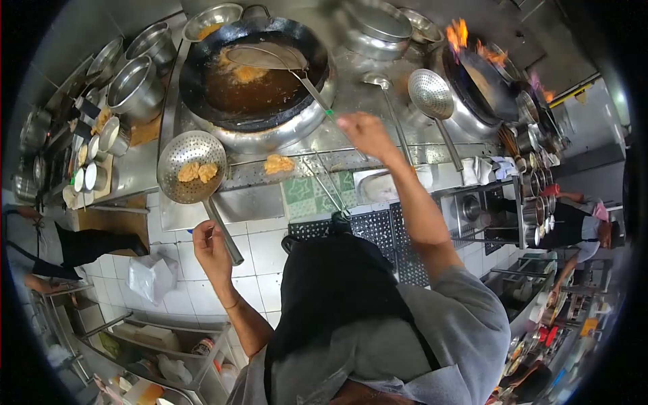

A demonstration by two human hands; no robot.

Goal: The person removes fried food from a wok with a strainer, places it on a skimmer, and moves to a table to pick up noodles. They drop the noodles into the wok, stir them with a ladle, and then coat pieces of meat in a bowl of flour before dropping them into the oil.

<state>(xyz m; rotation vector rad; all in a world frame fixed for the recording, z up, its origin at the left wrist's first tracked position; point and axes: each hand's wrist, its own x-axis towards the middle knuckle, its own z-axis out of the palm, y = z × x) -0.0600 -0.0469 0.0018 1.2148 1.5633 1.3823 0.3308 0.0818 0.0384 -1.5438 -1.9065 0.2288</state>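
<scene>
A black wok [196, 84] holds brown oil with fried pieces in it. My right hand [368, 138] is closed on the handle of a mesh strainer [260, 57], whose basket lies over the oil. Fried pieces [197, 172] rest in a perforated ladle [177, 148] left of the wok's front, its handle pointing toward me. Beside that handle is my left hand [212, 251], fingers curled; whether it touches the handle I cannot tell. Another fried piece [278, 163] sits on the counter edge, left of metal tongs [327, 183] on a green patterned cloth [300, 200].
Flames [457, 35] rise around a second wok [489, 84] at the right. A second perforated ladle [430, 94] and a solid ladle [376, 79] lie between the woks. Steel pots [135, 88] stand at the left. People work at both far sides.
</scene>
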